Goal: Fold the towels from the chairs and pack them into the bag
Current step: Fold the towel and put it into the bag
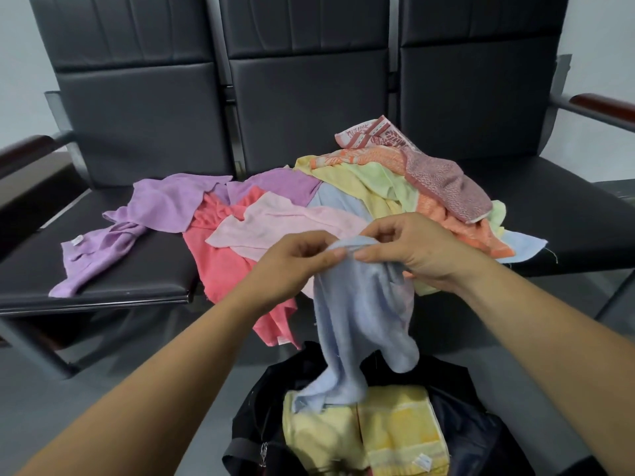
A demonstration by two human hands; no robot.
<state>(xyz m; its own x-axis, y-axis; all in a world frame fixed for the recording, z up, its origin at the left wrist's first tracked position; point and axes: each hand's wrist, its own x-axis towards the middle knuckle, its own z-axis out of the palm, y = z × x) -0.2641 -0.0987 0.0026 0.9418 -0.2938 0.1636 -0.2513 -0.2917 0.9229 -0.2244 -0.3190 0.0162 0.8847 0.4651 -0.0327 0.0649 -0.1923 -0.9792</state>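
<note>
Holding the work in front of me, I start at my left, where a purple towel [137, 228] lies crumpled on the seat of the black chairs [137, 115]. Next to it a coral towel [223, 269] spills over the seat's front edge, with a pale pink towel [275, 228] lying across it. My left hand [295, 259] pinches the top edge of a light blue towel [360, 321] between thumb and curled fingers. My right hand [412, 249] pinches the same edge just beside it, fingertips nearly meeting. The blue towel hangs unfolded from both hands, its lower end trailing onto the folded yellow towels [395, 431] in the open black bag [247, 424] on the floor below. Behind my right hand a heap of towels [395, 190] sits on the seats: yellow, pale green and orange, with a dark red patterned towel [446, 190] on top.
</note>
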